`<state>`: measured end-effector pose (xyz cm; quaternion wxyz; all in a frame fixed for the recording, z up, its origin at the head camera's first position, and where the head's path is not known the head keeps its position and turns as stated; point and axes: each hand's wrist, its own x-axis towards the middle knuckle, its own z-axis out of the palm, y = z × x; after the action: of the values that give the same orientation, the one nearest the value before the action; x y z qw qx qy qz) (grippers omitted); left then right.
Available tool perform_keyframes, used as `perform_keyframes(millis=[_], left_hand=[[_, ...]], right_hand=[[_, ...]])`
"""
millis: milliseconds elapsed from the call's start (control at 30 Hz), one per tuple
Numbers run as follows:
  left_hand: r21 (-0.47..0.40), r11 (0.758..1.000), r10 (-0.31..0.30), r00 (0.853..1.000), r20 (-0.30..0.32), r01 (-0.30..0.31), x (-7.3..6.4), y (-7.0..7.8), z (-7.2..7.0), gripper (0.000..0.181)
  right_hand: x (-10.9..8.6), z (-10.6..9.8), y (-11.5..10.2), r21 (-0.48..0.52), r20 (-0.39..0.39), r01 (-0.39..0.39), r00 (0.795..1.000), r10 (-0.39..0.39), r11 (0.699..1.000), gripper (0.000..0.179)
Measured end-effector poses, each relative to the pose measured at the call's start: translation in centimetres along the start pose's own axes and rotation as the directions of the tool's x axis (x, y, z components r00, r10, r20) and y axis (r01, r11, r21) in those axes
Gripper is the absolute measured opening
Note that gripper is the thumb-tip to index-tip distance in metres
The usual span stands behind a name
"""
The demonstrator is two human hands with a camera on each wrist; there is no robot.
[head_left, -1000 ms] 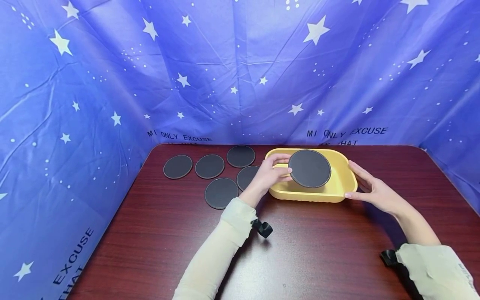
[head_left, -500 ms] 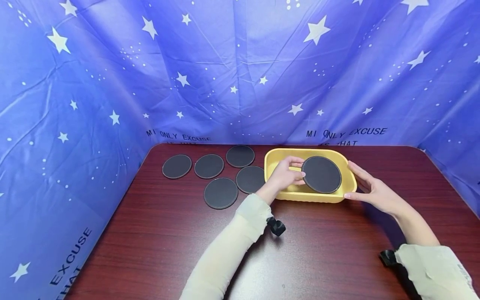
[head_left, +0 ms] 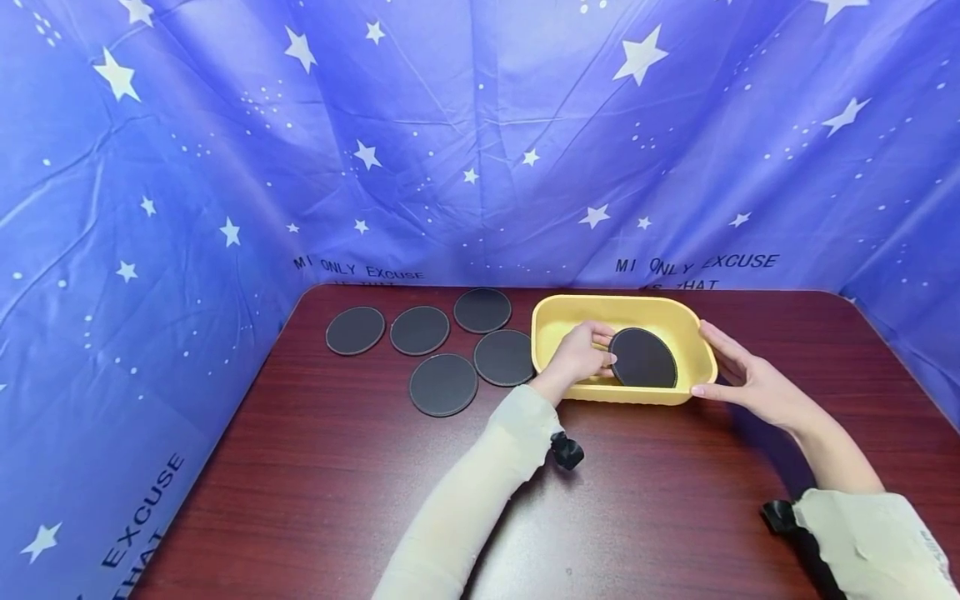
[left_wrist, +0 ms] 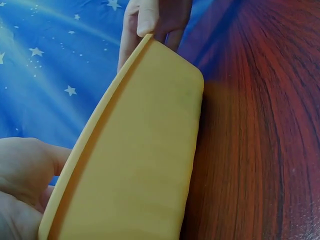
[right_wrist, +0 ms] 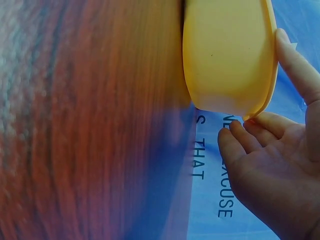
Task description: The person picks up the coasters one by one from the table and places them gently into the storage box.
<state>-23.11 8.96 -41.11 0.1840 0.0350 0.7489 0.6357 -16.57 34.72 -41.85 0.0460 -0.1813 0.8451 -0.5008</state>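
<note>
My left hand (head_left: pixel 581 354) pinches a round black coaster (head_left: pixel 645 360) with stitched edging by its left side. The coaster is tilted and dips inside a yellow bin (head_left: pixel 630 396), whose front wall hides its lower edge. At the bin's right end, my right hand (head_left: pixel 757 383) grips the rounded rim, thumb on the front corner and fingers round the end. In the right wrist view that thumb and the fingertips (right_wrist: pixel 235 127) show at the rim. The bin's outer wall (left_wrist: pixel 135 140) blocks the coaster from the left wrist view.
Left of the bin, several more black coasters lie flat and spread out on the dark red wooden table (head_left: pixel 300 467); the nearest coaster (head_left: pixel 504 358) is right beside the bin. A blue star-printed curtain (head_left: pixel 480 150) hangs behind the table and along its sides.
My left hand has moved right and down, carrying the coaster from above the bin to inside it. My right hand has stayed at the bin's end.
</note>
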Motion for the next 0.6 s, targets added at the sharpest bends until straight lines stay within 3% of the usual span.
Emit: perform_keyframes(millis=[267, 600], left_hand=[[0.076, 0.997, -0.027, 0.999, -0.031, 0.029, -0.18, 0.05, 0.14, 0.033], [0.104, 0.994, -0.012, 1.0, 0.003, 0.012, -0.11, -0.02, -0.09, 0.037]], right_hand=[[-0.01, 0.01, -0.03, 0.005, 0.005, 0.015, 1.0, -0.015, 1.0, 0.092], [-0.03, 0.0, -0.09, 0.002, 0.005, 0.009, 1.0, -0.009, 1.0, 0.091]])
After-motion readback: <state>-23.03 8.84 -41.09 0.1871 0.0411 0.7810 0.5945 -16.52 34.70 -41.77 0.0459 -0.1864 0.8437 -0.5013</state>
